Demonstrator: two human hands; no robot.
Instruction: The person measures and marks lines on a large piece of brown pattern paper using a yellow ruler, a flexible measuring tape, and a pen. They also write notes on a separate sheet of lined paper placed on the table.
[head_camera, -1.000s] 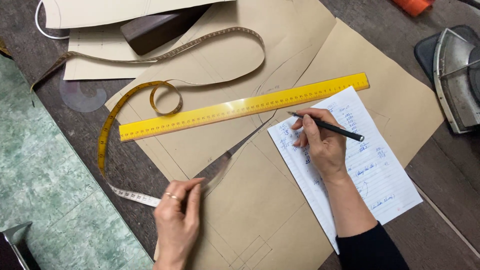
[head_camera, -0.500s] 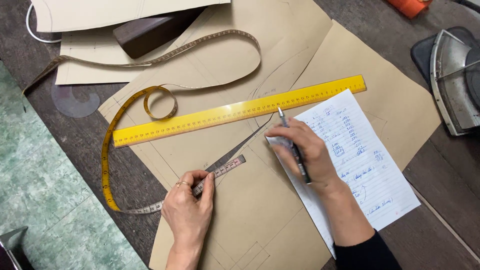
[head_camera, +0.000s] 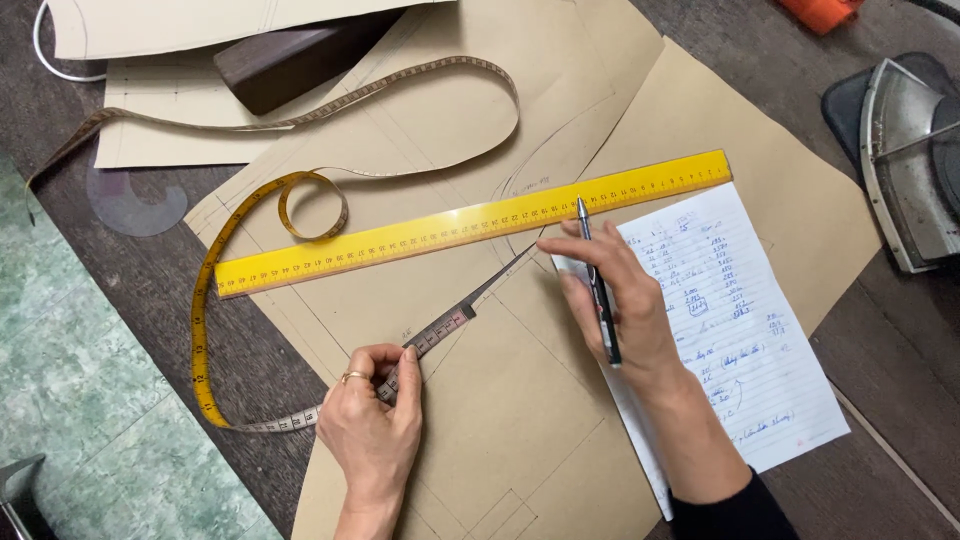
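Your left hand (head_camera: 375, 415) pinches the measuring tape (head_camera: 440, 328) between thumb and fingers, pressing it flat on the brown pattern paper (head_camera: 500, 420). From that grip the tape runs taut, up and away toward your right hand (head_camera: 610, 300), along a drawn line on the paper. The far end of the taut stretch lies just under your right fingertips, which press down near the yellow ruler (head_camera: 470, 225).

Your right hand is closed loosely around a black pen (head_camera: 598, 290), held along the palm with its tip pointing away from you, touching or nearly touching the ruler's near edge; I cannot tell which. Index finger is stretched out toward the tape end.

Behind your left hand the slack tape curves outward to that hand's outer side, then loops back past the ruler's left end and trails off beyond it.

The ruler lies slanted across the paper, just beyond both hands. A white sheet of handwritten notes (head_camera: 740, 340) lies under and beside your right wrist. A dark wooden block (head_camera: 290, 60) sits well beyond the left hand; a metal iron (head_camera: 910, 160) is well off to the right hand's outer side.
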